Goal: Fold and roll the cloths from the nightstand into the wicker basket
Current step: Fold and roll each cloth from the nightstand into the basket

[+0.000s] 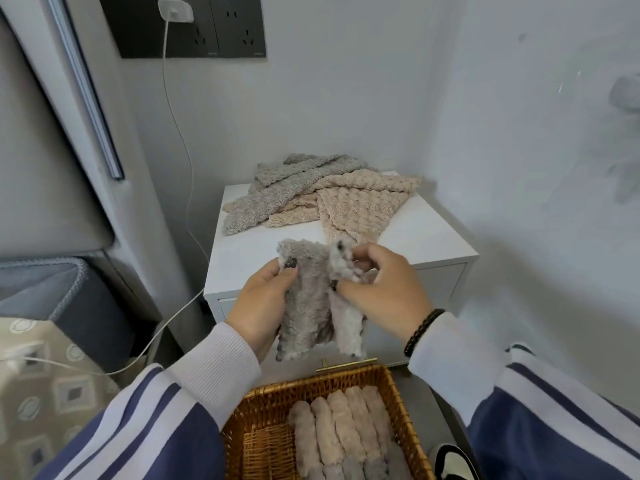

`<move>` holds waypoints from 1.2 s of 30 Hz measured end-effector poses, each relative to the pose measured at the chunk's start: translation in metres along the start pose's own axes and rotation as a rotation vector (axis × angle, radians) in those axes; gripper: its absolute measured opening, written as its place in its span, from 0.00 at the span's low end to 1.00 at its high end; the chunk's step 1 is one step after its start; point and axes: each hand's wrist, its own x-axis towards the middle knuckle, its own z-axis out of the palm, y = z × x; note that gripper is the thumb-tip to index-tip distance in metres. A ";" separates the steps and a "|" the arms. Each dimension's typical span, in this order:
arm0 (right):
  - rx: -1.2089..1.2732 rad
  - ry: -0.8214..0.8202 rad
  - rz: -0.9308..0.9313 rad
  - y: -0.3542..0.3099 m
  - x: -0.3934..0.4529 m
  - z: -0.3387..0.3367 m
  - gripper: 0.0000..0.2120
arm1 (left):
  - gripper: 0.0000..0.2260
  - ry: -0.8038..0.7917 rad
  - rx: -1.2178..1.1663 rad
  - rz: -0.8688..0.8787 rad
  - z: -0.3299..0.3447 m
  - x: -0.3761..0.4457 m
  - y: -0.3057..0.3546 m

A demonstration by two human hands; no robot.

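- the left hand (263,303) grips the left edge of a grey fuzzy cloth (306,306), thumb pressed on its front face, fingers curled behind it.
- the right hand (381,289) pinches the cloth's paler right flap near the top, thumb and fingertips closed on the fabric.
- the cloth hangs lengthwise between both hands, in the air above the wicker basket (273,414) and in front of the white nightstand (426,233).
- a loose pile of cloths (311,192), grey and beige, lies on the nightstand top toward the wall.
- in the basket, a row of rolled cloths (343,427) lies side by side along its right part; darker grey rolls sit at the near end.
- a black bead bracelet (422,332) circles the right wrist.
- a white charger (175,11) sits in the dark wall socket panel (221,29); its cable (180,133) drops beside the nightstand.
- small lettering on the socket panel is too blurred to read.
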 end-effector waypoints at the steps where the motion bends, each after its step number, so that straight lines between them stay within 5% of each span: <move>1: -0.016 -0.025 -0.012 0.000 -0.003 0.005 0.13 | 0.12 -0.003 0.002 -0.002 0.001 0.000 -0.002; 7: -0.075 -0.084 -0.110 -0.004 -0.014 0.023 0.20 | 0.14 -0.004 0.012 -0.019 0.001 -0.002 -0.005; 13: 0.157 -0.226 -0.055 -0.006 -0.017 0.023 0.22 | 0.21 -0.085 -0.060 -0.077 -0.009 -0.003 0.002; 20: 0.348 -0.296 -0.022 -0.005 -0.013 0.021 0.26 | 0.08 -0.032 -0.002 0.022 -0.009 -0.006 -0.001; 22: 0.364 -0.222 -0.047 -0.006 -0.013 0.018 0.24 | 0.08 -0.003 -0.009 0.012 -0.009 -0.006 0.001; 27: 0.129 0.260 -0.047 -0.002 -0.004 0.007 0.21 | 0.08 0.015 -0.100 -0.002 -0.010 -0.006 0.005; 30: 0.305 0.081 0.258 0.004 0.002 0.007 0.34 | 0.08 0.028 -0.156 -0.013 -0.012 -0.005 0.006; 32: 0.542 -0.104 0.408 0.007 0.002 0.005 0.30 | 0.07 0.038 -0.151 -0.004 -0.013 -0.004 0.007; 34: 0.564 -0.158 0.373 0.009 0.001 0.004 0.20 | 0.06 0.043 -0.126 0.001 -0.014 -0.003 0.007; 36: 0.395 -0.103 0.276 0.013 0.003 0.003 0.23 | 0.05 0.035 -0.115 -0.003 -0.015 -0.001 0.006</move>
